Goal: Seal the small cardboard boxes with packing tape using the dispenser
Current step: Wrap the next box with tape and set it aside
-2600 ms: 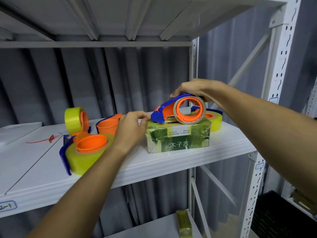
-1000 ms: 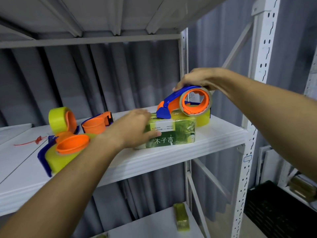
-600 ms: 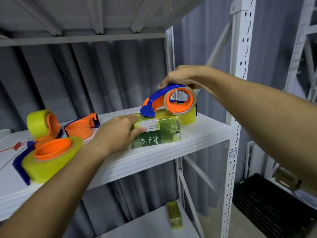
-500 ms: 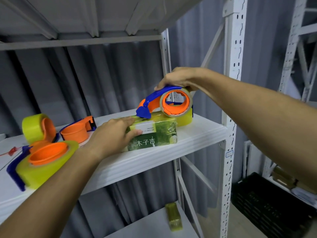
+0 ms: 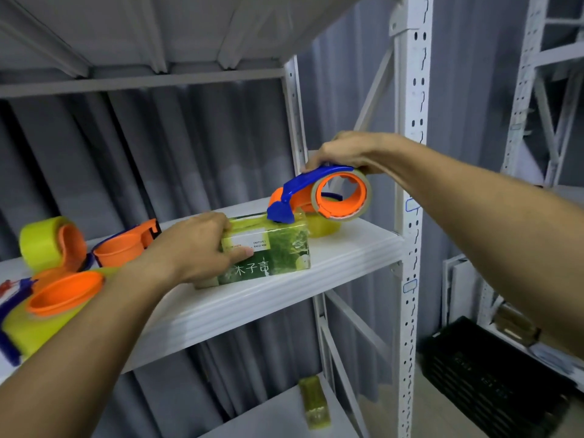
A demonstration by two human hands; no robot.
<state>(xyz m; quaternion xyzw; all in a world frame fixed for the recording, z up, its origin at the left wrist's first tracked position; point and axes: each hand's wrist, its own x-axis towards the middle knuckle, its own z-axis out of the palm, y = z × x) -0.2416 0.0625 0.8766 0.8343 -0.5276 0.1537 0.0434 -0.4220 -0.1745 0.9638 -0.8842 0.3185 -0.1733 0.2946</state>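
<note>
While the left hand (image 5: 196,248) grips the box (image 5: 268,248) at its left end on the shelf (image 5: 347,248), the right hand (image 5: 344,151) holds the dispenser (image 5: 319,194) on the top, so the pull should follow the long axis rightward.

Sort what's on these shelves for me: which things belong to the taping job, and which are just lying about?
In use:
green printed small box, held by left hand
blue-and-orange tape dispenser, gripped by right hand

Lying about:
yellow tape rolls on orange cores
small green packet on lower shelf
black crate
</note>
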